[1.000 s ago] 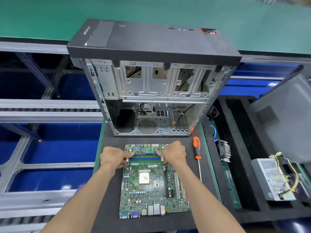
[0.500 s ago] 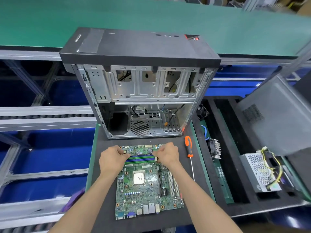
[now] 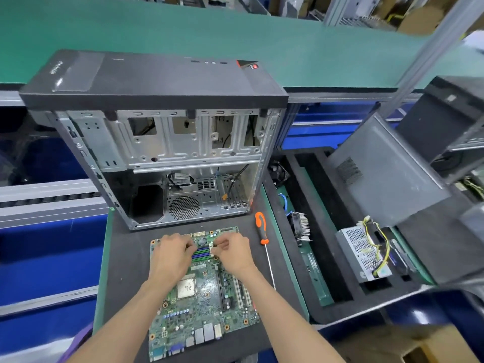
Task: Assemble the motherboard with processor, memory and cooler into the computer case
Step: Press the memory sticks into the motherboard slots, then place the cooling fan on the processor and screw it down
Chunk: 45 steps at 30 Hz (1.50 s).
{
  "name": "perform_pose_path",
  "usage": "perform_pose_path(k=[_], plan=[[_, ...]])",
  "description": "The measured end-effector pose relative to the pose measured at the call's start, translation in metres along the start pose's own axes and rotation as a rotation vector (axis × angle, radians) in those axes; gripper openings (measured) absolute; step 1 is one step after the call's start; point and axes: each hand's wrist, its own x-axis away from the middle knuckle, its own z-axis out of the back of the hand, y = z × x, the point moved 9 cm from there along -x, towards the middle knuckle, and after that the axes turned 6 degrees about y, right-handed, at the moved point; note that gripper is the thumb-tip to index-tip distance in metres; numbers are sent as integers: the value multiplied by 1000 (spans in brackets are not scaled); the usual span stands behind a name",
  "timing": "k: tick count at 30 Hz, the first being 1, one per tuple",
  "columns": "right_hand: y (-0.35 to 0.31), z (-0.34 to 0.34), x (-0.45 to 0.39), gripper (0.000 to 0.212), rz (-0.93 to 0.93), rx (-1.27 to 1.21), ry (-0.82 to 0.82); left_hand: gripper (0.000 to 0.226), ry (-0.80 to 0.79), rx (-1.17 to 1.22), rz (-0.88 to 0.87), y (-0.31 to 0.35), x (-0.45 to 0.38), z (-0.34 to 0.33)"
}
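Note:
A green motherboard (image 3: 201, 305) lies flat on the black mat, with the silver processor (image 3: 186, 288) seated in its socket. Blue and green memory slots (image 3: 201, 252) run across its far part. My left hand (image 3: 171, 256) has its fingers curled down onto the left end of the slots. At the right end, my right hand (image 3: 233, 251) pinches with thumb and forefinger; whether a memory stick is in the slots is hidden. The open computer case (image 3: 157, 142) stands just behind the board. The cooler (image 3: 301, 226) lies in the foam tray on the right.
An orange-handled screwdriver (image 3: 262, 229) lies on the mat right of the board. The black foam tray (image 3: 327, 258) holds a power supply (image 3: 364, 255) with yellow wires. A grey side panel (image 3: 387, 169) leans over the tray. A green conveyor belt (image 3: 235, 35) runs behind.
Both hands have moved closer together over the memory slots, and their fingers now curl in at the slot ends. The board and case have stayed in place while the camera's view has shifted.

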Motion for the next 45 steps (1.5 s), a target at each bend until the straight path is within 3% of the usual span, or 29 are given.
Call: perform_pose_path(k=[3,7,9,13,18,33,36,45], plan=[[8,30,-4,15,-1,-78,122,19,-25,0,-28,8,-3,-4],[41,107,-12,13,-109,-89,491,17,-51,64,10,7,-5,-5],[62,137,-20,16,-172,-5,588,16,-71,95,31,5,-5,-5],[103,161,-42,37,-362,239,544,16,-85,133,68,4,-6,-5],[131,163,-64,57,-423,377,394,15,-115,143,80,3,-9,-8],[178,154,-95,75,-557,234,256,25,-179,118,44,4,-20,-19],[176,157,-93,71,-535,255,280,25,-168,130,38,4,-20,-20],[99,223,-53,54,-215,346,454,19,-155,163,46,6,-17,-16]])
